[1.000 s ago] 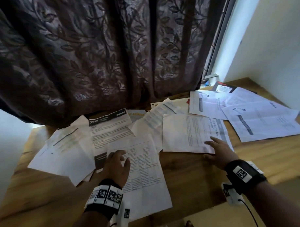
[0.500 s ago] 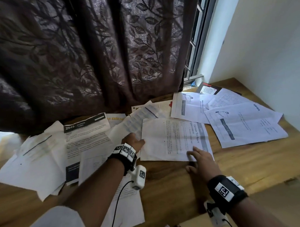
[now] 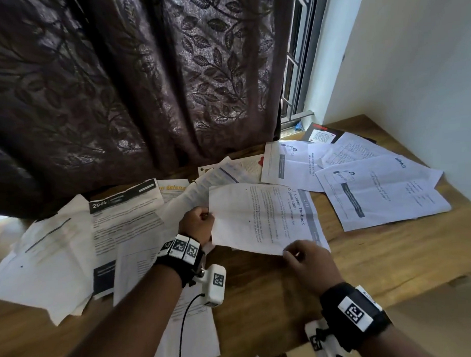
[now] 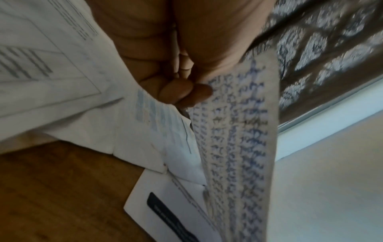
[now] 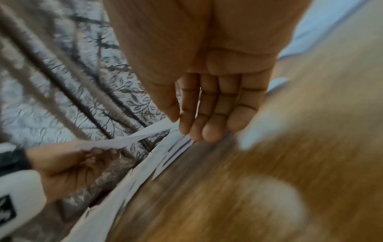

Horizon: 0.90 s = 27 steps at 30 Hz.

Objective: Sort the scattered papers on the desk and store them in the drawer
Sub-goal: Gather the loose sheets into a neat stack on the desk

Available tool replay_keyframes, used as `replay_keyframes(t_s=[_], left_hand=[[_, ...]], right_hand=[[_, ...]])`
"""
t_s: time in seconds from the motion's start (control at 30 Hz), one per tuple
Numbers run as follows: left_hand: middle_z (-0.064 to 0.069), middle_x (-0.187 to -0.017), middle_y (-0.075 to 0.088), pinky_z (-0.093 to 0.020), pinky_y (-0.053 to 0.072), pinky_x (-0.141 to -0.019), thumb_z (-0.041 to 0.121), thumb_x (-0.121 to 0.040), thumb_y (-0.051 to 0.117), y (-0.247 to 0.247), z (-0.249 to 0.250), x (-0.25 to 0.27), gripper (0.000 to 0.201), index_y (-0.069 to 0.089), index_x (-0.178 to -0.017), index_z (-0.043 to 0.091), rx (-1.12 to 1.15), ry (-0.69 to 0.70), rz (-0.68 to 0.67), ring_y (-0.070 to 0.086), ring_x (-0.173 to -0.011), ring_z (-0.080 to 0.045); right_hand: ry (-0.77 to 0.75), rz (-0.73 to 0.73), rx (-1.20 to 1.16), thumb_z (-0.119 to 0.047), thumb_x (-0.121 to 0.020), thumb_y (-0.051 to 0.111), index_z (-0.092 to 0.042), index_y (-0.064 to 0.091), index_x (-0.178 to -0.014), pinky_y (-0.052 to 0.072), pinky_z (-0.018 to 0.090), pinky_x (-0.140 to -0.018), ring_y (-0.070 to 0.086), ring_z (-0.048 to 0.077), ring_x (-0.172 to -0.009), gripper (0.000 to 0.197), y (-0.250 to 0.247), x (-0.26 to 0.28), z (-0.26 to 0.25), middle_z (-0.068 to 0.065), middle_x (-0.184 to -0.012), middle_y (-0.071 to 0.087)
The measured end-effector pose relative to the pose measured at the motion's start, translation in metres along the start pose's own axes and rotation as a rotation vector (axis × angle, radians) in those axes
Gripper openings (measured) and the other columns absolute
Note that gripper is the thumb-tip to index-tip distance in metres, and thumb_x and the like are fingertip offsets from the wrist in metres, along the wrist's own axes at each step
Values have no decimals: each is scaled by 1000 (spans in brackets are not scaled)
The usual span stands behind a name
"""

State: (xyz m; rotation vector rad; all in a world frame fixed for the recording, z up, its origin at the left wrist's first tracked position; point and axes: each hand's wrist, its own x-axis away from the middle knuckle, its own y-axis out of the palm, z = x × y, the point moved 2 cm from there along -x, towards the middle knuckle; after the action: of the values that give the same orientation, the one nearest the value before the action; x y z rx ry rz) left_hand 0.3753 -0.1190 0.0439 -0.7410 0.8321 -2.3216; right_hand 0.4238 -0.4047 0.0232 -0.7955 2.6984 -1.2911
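Printed papers lie scattered over the wooden desk. One sheet headed "Curtain Tie-back" is raised off the desk between both hands. My left hand pinches its left edge with curled fingers, and the left wrist view shows those fingers closed on the sheet. My right hand pinches its near edge. In the right wrist view, thumb and fingers clamp the thin sheet edge. No drawer is in view.
A pile with the "2945" sheet covers the desk's left side, and more sheets lie at the right. A dark booklet sits by the window. A dark leaf-patterned curtain hangs behind; a white wall bounds the right.
My left hand left the papers at the left and moved right to the sheet's edge. My right hand, which lay flat on the sheet, now pinches it. The sheet has risen off the desk.
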Motion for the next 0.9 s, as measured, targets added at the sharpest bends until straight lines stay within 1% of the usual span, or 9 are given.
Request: replay_keyframes(t_s=[0.1,0.23,0.33,0.4,0.57,0.63,0.7,0.8,0.9], left_hand=[[-7,-108,71,-37,54,-89,28,-94,60,-19,-12,14,24,68,-113,15,145,21,59,65,-100,-26],[-9,-97,72,-26,58,-58,17,-93,64,-43,-27,44,15,66,-106,10,468,-16,57,70,-72,-13],[-15,-93,73,-34,59,-59,15,-91,68,-60,-44,69,16,63,-101,4,638,-9,-18,73,-72,-24],[-17,-90,73,-40,60,-63,14,-90,69,-69,-57,87,15,62,-97,2,683,22,-69,73,-74,-30],[-18,-96,74,-36,59,-63,17,-93,63,-86,-103,116,21,60,-106,0,777,-25,-158,71,-86,-31],[-20,-103,71,-40,58,-68,33,-92,61,-101,-130,121,33,62,-110,6,921,-166,-133,70,-88,-32],[-15,-102,73,-48,54,-81,59,-74,67,-117,-165,125,55,69,-108,16,1079,-289,-130,68,-93,-34],[-19,-122,66,-59,48,-95,68,-62,76,-128,-198,134,88,60,-128,13,1231,-286,-162,57,-118,-44],[-7,-118,65,-43,50,-97,66,-50,83,-134,-201,141,91,63,-122,14,1086,-136,-148,56,-123,-32]], right_hand=[[179,-197,-238,-42,-95,63,-18,75,-84,61,35,-78,70,11,-69,29,1,5,-12,-3,-77,76],[388,-287,-818,-52,-91,62,-15,67,-111,59,39,-68,73,28,-78,43,16,6,-40,11,-93,78],[477,-261,-1148,-48,-90,68,-15,64,-119,59,45,-77,73,36,-94,45,33,2,-61,17,-107,76],[472,-188,-1258,-30,-92,71,-7,64,-118,57,53,-88,71,39,-97,35,41,0,-74,18,-109,75],[356,-88,-1108,-10,-93,67,-10,72,-106,57,45,-89,74,28,-94,14,61,2,-101,9,-105,78],[339,-125,-1039,-8,-94,64,-10,75,-96,57,48,-89,73,32,-91,11,68,7,-114,13,-101,77],[335,-193,-988,-5,-95,62,-7,75,-98,58,48,-86,74,34,-89,13,76,14,-129,15,-98,78],[301,-338,-923,-2,-94,63,-1,73,-107,57,48,-92,75,32,-93,17,89,27,-141,14,-103,77],[235,-475,-835,-1,-92,65,-2,72,-114,54,49,-98,73,32,-102,23,110,35,-144,12,-111,76]])
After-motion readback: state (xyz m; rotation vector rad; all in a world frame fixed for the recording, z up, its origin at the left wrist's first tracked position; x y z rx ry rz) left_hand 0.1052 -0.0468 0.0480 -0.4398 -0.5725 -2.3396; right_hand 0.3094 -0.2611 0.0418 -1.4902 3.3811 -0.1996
